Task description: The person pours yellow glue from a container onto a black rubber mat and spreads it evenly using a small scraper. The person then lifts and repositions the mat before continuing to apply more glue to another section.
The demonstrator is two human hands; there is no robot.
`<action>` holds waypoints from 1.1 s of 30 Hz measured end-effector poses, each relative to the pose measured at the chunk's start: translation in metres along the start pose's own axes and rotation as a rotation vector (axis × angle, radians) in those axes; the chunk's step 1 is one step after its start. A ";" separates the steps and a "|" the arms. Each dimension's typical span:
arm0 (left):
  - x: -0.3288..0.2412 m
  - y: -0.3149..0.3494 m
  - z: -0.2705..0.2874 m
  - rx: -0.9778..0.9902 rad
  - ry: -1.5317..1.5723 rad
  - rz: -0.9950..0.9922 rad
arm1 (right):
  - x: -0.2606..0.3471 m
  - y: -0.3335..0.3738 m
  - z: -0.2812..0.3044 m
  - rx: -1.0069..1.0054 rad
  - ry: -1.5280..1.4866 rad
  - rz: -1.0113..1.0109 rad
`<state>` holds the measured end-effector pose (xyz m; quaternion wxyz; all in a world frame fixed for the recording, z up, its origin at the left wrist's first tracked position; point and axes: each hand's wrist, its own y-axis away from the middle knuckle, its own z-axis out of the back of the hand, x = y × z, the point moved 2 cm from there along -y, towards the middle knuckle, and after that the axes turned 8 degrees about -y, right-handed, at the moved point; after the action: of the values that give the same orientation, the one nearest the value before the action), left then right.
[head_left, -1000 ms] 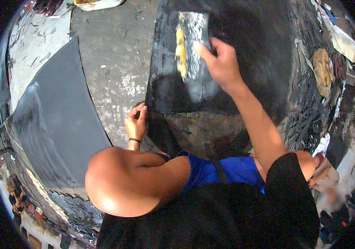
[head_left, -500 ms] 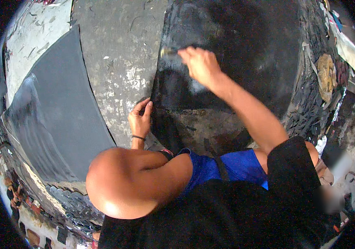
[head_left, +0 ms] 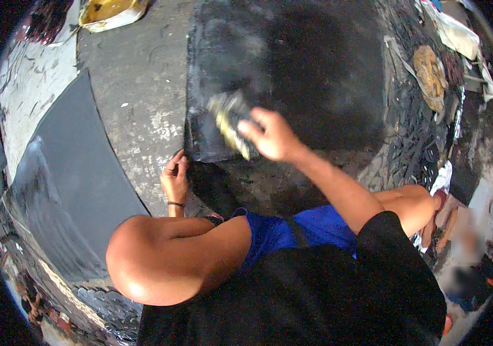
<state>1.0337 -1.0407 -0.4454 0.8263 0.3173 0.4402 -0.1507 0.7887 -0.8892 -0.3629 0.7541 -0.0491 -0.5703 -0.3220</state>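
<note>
A black sheet [head_left: 321,75] lies flat on the worn floor in front of me, with wet, whitish patches along its left side. My right hand [head_left: 273,136] is closed around a wide brush [head_left: 229,122], smeared by motion, with a dark and pale yellow head. It is over the sheet's near left part; whether it touches the surface I cannot tell. At the sheet's near left corner, my left hand [head_left: 174,177] pinches the edge between thumb and fingers.
To the left lies a dark grey sheet [head_left: 82,179] with a shiny streak. A white container [head_left: 121,22] with yellow-brown residue stands at the far left. Dark scraps [head_left: 410,115] and a brownish crumpled bundle [head_left: 429,75] line the right. Another person [head_left: 32,303] is at the lower left.
My right hand has come nearer to me with the brush, whose broad side now shows. The left hand stays at the sheet's corner. My view has shifted, bringing the white container in.
</note>
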 end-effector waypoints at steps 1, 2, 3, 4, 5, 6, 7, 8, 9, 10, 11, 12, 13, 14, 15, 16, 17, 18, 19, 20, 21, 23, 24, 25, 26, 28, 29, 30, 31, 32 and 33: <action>-0.008 0.002 0.000 -0.023 -0.081 -0.041 | -0.008 -0.008 0.021 -0.167 -0.246 -0.089; 0.020 0.004 0.008 -0.042 0.047 0.032 | 0.022 -0.016 0.043 -0.224 -0.302 -0.251; 0.010 0.000 -0.006 -0.052 0.090 -0.032 | 0.001 -0.023 0.077 -0.357 -0.470 -0.160; 0.009 -0.001 -0.011 -0.032 0.112 -0.006 | 0.008 -0.026 0.100 -0.478 -0.628 -0.125; 0.008 -0.001 -0.013 -0.019 0.131 0.015 | -0.001 -0.029 0.121 -0.508 -0.677 -0.092; 0.004 0.000 -0.010 -0.034 0.087 0.011 | -0.012 -0.037 0.130 -0.554 -0.557 -0.150; -0.003 0.001 -0.009 -0.047 0.047 0.002 | -0.020 -0.042 0.137 -0.602 -0.433 -0.204; -0.007 0.002 -0.008 -0.063 0.007 -0.005 | -0.029 -0.045 0.137 -0.605 -0.187 -0.305; -0.007 0.002 -0.006 -0.061 -0.010 0.002 | -0.039 -0.054 0.130 -0.599 0.057 -0.397; -0.004 0.002 -0.005 -0.059 -0.024 0.010 | -0.052 -0.064 0.119 -0.447 0.397 -0.406; -0.001 0.004 0.000 -0.061 -0.046 0.022 | -0.063 -0.076 0.102 -0.479 0.482 -0.341; -0.013 0.004 -0.003 -0.049 -0.053 0.019 | -0.059 -0.088 0.107 -0.475 0.573 -0.277; -0.012 0.006 -0.002 -0.058 -0.032 0.013 | -0.052 -0.100 0.110 -0.456 0.653 -0.212; -0.008 0.006 -0.003 -0.068 -0.010 0.008 | -0.044 -0.117 0.120 -0.413 0.677 -0.166; -0.007 0.002 -0.009 -0.062 0.023 -0.005 | -0.037 -0.133 0.140 -0.384 0.714 -0.128; -0.009 0.000 -0.016 -0.066 0.032 -0.004 | -0.037 -0.147 0.156 -0.352 0.823 0.035; -0.007 -0.005 -0.021 -0.067 0.060 0.003 | -0.036 -0.160 0.167 -0.322 0.883 0.098; 0.001 -0.007 -0.023 -0.064 0.083 0.024 | -0.037 -0.167 0.172 -0.278 0.938 0.151; 0.006 -0.003 -0.018 -0.070 0.095 0.059 | -0.038 -0.167 0.166 -0.218 0.977 0.206; 0.011 -0.001 -0.012 -0.058 0.087 0.107 | -0.043 -0.157 0.160 -0.154 0.986 0.194; -0.013 0.005 -0.006 -0.073 -0.058 0.089 | -0.042 -0.139 0.145 -0.081 0.984 0.187; -0.001 0.005 0.001 -0.108 -0.002 0.076 | -0.046 -0.092 0.119 0.010 0.964 0.275; 0.000 0.003 -0.004 -0.103 -0.002 0.052 | -0.056 -0.059 0.110 0.003 0.916 0.321; -0.001 0.002 -0.008 -0.098 0.000 0.026 | -0.055 -0.028 0.098 0.047 0.898 0.259; -0.001 0.002 -0.008 -0.096 -0.011 0.008 | -0.062 0.001 0.079 0.055 0.942 0.328; -0.003 0.001 -0.010 -0.049 -0.017 0.058 | -0.061 0.048 0.057 0.043 0.886 0.272; -0.004 0.002 -0.010 -0.026 -0.022 0.083 | -0.062 0.067 0.049 0.056 0.877 0.269; -0.007 0.001 -0.010 -0.029 -0.019 0.082 | -0.060 0.076 0.045 0.038 0.872 0.256; -0.009 0.003 -0.012 -0.043 -0.032 0.077 | -0.059 0.084 0.042 0.020 0.866 0.243; -0.011 0.006 -0.014 -0.058 -0.046 0.073 | -0.060 0.091 0.041 0.023 0.850 0.243; -0.017 0.005 -0.015 -0.076 -0.053 0.055 | -0.060 0.094 0.044 0.014 0.842 0.251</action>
<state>1.0170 -1.0276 -0.4360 0.8529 0.2936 0.4147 -0.1195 0.7950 -0.7698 -0.3733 0.9543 0.0225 -0.2051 -0.2163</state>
